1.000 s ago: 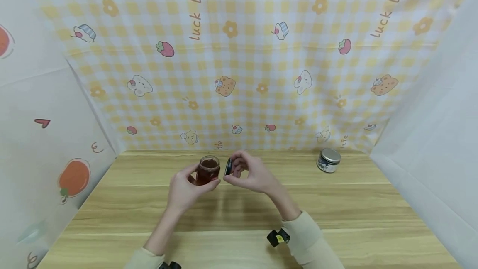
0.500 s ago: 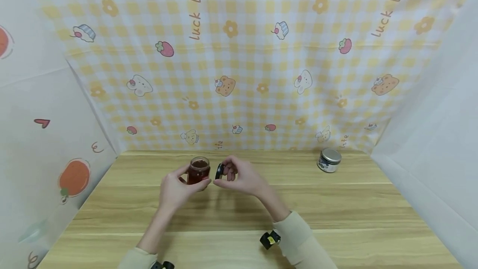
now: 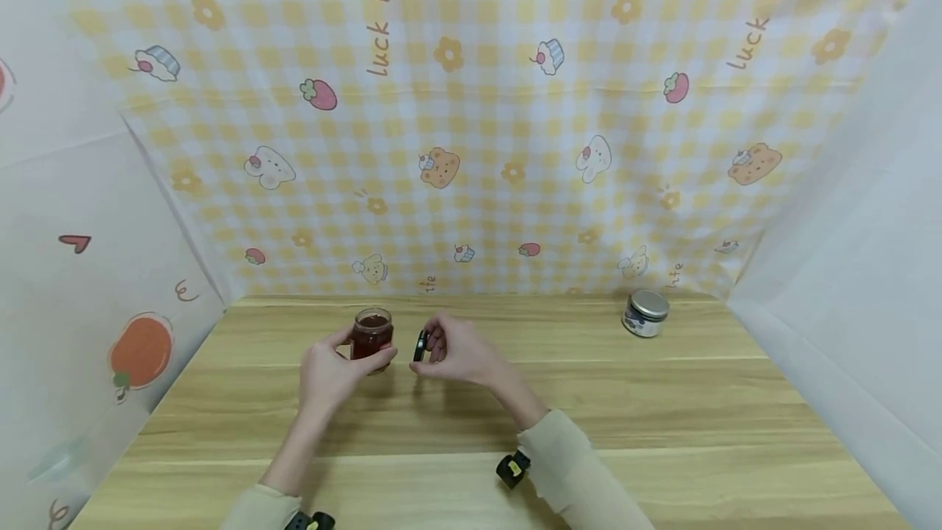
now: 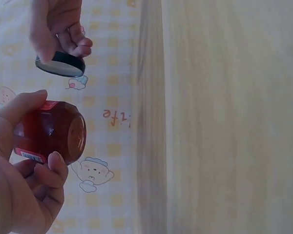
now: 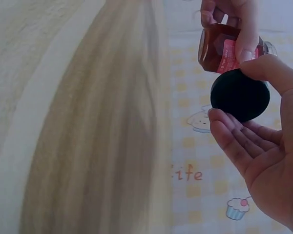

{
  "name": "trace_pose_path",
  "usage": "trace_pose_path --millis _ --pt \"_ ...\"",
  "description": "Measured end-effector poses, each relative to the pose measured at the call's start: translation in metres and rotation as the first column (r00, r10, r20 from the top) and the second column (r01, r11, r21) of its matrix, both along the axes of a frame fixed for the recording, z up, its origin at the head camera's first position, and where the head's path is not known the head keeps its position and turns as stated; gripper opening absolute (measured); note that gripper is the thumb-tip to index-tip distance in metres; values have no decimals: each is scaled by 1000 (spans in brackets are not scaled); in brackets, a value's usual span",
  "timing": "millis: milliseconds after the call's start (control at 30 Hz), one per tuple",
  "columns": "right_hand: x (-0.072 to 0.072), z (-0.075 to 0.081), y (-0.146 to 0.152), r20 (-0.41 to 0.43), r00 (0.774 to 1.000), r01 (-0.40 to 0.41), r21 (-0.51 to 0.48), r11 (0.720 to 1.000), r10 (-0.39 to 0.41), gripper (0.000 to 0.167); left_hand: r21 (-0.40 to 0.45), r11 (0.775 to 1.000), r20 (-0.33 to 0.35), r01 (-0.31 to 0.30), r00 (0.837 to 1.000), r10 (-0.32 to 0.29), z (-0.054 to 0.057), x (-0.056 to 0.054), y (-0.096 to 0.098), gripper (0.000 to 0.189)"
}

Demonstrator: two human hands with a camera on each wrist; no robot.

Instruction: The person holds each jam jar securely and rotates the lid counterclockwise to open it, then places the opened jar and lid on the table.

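My left hand (image 3: 325, 370) grips an uncapped glass jar (image 3: 371, 335) of dark red-brown contents, mouth up, thumb across its near side. A red label with a barcode shows on the jar (image 4: 51, 131) in the left wrist view. To the right of it, my right hand (image 3: 464, 352) pinches a round dark lid (image 3: 421, 346) on edge between thumb and fingers. The pale inside of the lid (image 4: 61, 65) shows in the left wrist view, its dark top (image 5: 240, 95) in the right wrist view. A small gap separates lid and jar.
A second jar (image 3: 645, 314) with a silver lid and a patterned label stands at the back right of the wooden table (image 3: 589, 399). Behind the table hangs a yellow checked cloth (image 3: 486, 129); white sheets (image 3: 846, 285) flank both sides.
Both hands have moved left together, carrying the jar and the lid, and slightly down toward the table. The second jar stays in its place.
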State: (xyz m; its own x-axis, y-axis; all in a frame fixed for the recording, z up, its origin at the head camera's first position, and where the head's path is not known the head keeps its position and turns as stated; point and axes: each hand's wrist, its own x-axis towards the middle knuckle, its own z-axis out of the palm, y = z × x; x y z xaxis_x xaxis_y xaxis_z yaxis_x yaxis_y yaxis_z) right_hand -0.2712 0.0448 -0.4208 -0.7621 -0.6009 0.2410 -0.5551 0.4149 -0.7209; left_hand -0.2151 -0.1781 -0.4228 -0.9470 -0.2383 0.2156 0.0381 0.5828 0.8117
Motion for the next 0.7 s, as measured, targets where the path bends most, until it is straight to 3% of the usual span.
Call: trace_pose_path --millis 233,533,700 --pt "-3 -11 -8 6 1000 20 54 998 -20 46 18 1000 62 -14 998 13 -1 -1 -8 79" --pt "-5 -17 -19 -34 999 33 123 992 -29 45 45 998 120 -42 992 37 -4 -4 -16 82" --pt "-8 -20 -21 -9 999 34 144 989 -33 44 30 999 139 -34 990 30 -7 -6 -21 84"
